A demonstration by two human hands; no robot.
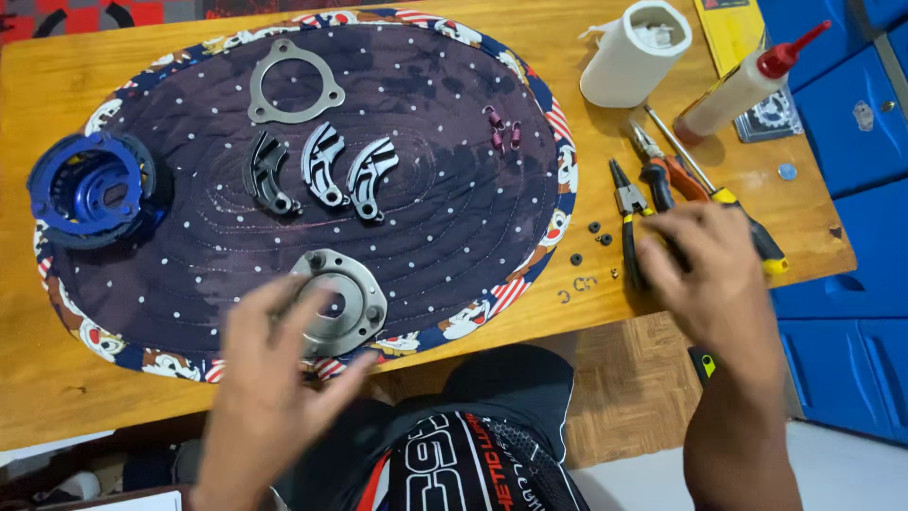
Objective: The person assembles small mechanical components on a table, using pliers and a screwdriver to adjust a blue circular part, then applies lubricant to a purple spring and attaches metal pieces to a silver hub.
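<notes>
Hands show in the head view, over a wooden table (57,360). On the table lies a big oval cloth mat (454,208), dark with white dots and a bright border.

The left hand (270,378) is blurry. Its fingers are spread wide and bent a little. They hang over a round silver metal plate (342,301) that sits near the front edge of the mat. I cannot tell if the fingers touch the plate.

The right hand (709,274) is off the mat, on the right side of the table. Its fingers curl down on the dark handles of the black pliers (628,213). Just beside them lie orange-handled pliers (662,163) and a screwdriver (719,194) with a yellow and black handle. Small black rings (596,232) lie near the pliers.

Further back on the mat are three curved metal pieces (322,170) in a row. Behind them is a flat metal ring (293,83) with three ears. A blue round part (90,189) sits at the left edge of the mat. Small pink springs (501,128) lie on the right part of the mat.

At the back right stand a white tube (634,55) and a squeeze bottle (747,85) with a red tip, lying on its side.
</notes>
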